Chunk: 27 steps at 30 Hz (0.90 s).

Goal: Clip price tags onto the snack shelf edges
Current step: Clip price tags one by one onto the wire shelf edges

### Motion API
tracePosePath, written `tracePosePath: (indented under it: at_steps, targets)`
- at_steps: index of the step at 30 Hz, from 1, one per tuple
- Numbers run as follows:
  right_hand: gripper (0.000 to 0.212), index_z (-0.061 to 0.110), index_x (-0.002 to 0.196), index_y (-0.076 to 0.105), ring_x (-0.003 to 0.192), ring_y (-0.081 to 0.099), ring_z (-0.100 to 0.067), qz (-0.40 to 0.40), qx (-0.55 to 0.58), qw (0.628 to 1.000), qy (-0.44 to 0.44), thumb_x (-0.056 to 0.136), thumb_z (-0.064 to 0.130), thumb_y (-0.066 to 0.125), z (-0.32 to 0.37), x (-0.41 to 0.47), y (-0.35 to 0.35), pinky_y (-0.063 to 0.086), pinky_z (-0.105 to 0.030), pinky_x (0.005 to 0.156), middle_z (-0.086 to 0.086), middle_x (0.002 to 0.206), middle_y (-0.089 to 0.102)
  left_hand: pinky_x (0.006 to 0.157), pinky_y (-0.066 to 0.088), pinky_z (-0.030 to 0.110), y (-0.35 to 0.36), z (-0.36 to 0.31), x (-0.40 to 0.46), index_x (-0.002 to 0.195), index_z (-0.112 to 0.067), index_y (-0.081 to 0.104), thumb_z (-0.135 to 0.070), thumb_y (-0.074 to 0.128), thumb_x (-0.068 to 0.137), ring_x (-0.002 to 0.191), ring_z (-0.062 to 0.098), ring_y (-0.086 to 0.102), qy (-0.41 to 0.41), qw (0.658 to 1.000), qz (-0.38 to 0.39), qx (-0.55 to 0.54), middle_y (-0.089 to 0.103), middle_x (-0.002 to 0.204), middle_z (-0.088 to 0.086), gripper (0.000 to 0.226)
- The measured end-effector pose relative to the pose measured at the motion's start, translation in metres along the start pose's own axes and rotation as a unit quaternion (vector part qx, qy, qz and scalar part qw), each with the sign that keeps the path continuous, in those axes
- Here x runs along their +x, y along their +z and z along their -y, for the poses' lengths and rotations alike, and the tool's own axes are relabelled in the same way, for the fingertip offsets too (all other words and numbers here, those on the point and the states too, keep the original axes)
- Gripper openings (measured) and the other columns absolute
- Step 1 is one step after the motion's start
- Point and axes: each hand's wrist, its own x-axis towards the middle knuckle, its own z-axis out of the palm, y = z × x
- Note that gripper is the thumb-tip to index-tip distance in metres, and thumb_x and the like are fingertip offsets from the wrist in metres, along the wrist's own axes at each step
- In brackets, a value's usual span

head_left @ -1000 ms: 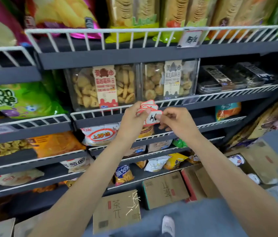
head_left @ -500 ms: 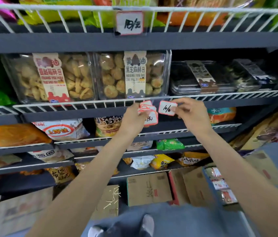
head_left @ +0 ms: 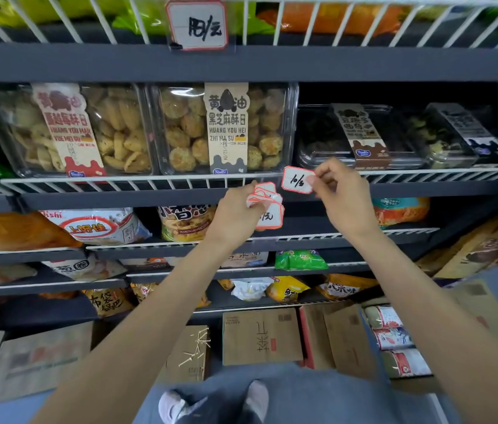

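Note:
My right hand (head_left: 341,195) pinches a single white price tag with a red border (head_left: 297,179) and holds it against the white wire edge of the cookie shelf (head_left: 150,179), just right of the sesame cookie box (head_left: 223,130). My left hand (head_left: 237,214) grips a small stack of the same price tags (head_left: 267,206) just below that shelf edge. Another price tag (head_left: 199,24) hangs clipped on the wire rail of the shelf above.
A second clear cookie box (head_left: 67,130) and dark snack trays (head_left: 361,136) stand on the same shelf. Snack bags (head_left: 98,226) fill the lower shelves. Cardboard cartons (head_left: 260,336) sit on the floor below, near my shoes (head_left: 214,402).
My right hand has pulled one tag off the stack and lifted it up and right to the cookie shelf's wire edge. My view has shifted right and closer to the shelf.

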Motion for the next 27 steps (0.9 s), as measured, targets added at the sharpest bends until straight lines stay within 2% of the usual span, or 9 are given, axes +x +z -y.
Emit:
tracePosePath:
  at_steps: [3,5,7,9,12,14,16,21,27]
  targets:
    - [0.006,0.007,0.089,0.059,0.068,0.054,-0.001,-0.025,0.006,0.999,-0.044,0.09,0.013,0.06,0.004,0.004,-0.001,0.04,-0.007,0.059,0.005,0.081,0.061,0.072,0.03,0.01,-0.002,0.002,-0.004,0.141,-0.011,0.04,-0.022,0.051,0.095,0.094,0.015,0.057,0.032,0.997,-0.005,0.063,0.048,0.141,0.006,0.049]
    - [0.004,0.006,0.091,0.06,0.069,0.053,0.004,-0.033,0.006,0.997,-0.071,0.089,0.009,0.06,0.009,0.006,0.001,0.039,-0.003,0.06,0.007,0.083,0.061,0.065,0.027,0.01,-0.005,0.004,-0.008,0.143,-0.015,0.035,-0.02,0.051,0.095,0.078,0.015,0.055,0.054,0.994,-0.007,0.096,0.046,0.142,0.007,0.051]
    - [0.003,0.006,0.091,0.06,0.072,0.055,-0.001,-0.033,-0.005,0.995,-0.097,0.089,0.008,0.06,0.013,0.008,0.004,0.039,-0.002,0.062,0.005,0.085,0.063,0.062,0.029,0.012,-0.008,0.007,-0.01,0.143,-0.02,0.036,-0.019,0.051,0.095,0.071,0.019,0.055,0.065,0.991,-0.002,0.12,0.053,0.135,0.01,0.051]
    - [0.002,0.007,0.09,0.059,0.078,0.059,-0.011,-0.02,-0.025,0.991,-0.127,0.089,0.008,0.06,0.013,0.011,0.007,0.043,-0.009,0.066,-0.002,0.085,0.066,0.062,0.032,0.017,-0.01,0.009,-0.01,0.143,-0.022,0.036,-0.018,0.05,0.095,0.059,0.018,0.053,0.065,0.988,0.009,0.138,0.062,0.122,0.012,0.05]
    - [0.003,0.006,0.089,0.059,0.077,0.06,-0.022,0.011,-0.096,0.978,-0.183,0.089,0.009,0.061,0.011,0.016,0.014,0.051,-0.036,0.069,-0.008,0.085,0.063,0.065,0.036,0.022,-0.013,0.01,-0.007,0.143,-0.022,0.036,-0.018,0.049,0.095,0.046,0.012,0.044,0.071,0.983,0.023,0.167,0.067,0.095,0.013,0.05]
    - [0.004,0.006,0.09,0.062,0.08,0.059,-0.023,0.026,-0.141,0.97,-0.197,0.089,0.01,0.06,0.01,0.016,0.017,0.051,-0.037,0.066,-0.008,0.092,0.059,0.052,0.037,0.018,-0.016,0.011,-0.005,0.143,-0.023,0.037,-0.018,0.048,0.095,0.043,0.009,0.041,0.075,0.983,0.025,0.166,0.064,0.084,0.01,0.049]
    - [0.009,0.006,0.092,0.066,0.082,0.058,-0.022,0.019,-0.183,0.962,-0.204,0.091,0.012,0.058,0.009,0.015,0.02,0.048,-0.032,0.061,-0.008,0.099,0.056,0.046,0.036,0.013,-0.017,0.011,-0.004,0.142,-0.024,0.037,-0.017,0.048,0.095,0.044,0.01,0.041,0.074,0.984,0.03,0.162,0.063,0.084,0.011,0.049]
    - [0.01,0.003,0.088,0.067,0.079,0.058,-0.028,-0.004,-0.254,0.937,-0.24,0.079,0.001,0.069,0.004,0.011,0.023,0.051,-0.036,0.047,-0.011,0.091,0.057,0.047,0.037,0.009,-0.018,0.011,-0.003,0.142,-0.024,0.037,-0.017,0.048,0.095,0.049,0.013,0.045,0.072,0.985,0.04,0.154,0.066,0.103,0.015,0.049]
    - [0.024,0.006,0.081,0.07,0.066,0.059,-0.025,-0.025,-0.273,0.929,-0.249,0.062,-0.006,0.079,-0.002,0.01,0.023,0.048,-0.029,0.039,-0.008,0.078,0.06,0.048,0.037,0.01,-0.018,0.012,-0.003,0.142,-0.025,0.036,-0.017,0.048,0.095,0.048,0.012,0.043,0.071,0.985,0.043,0.151,0.067,0.101,0.016,0.049]
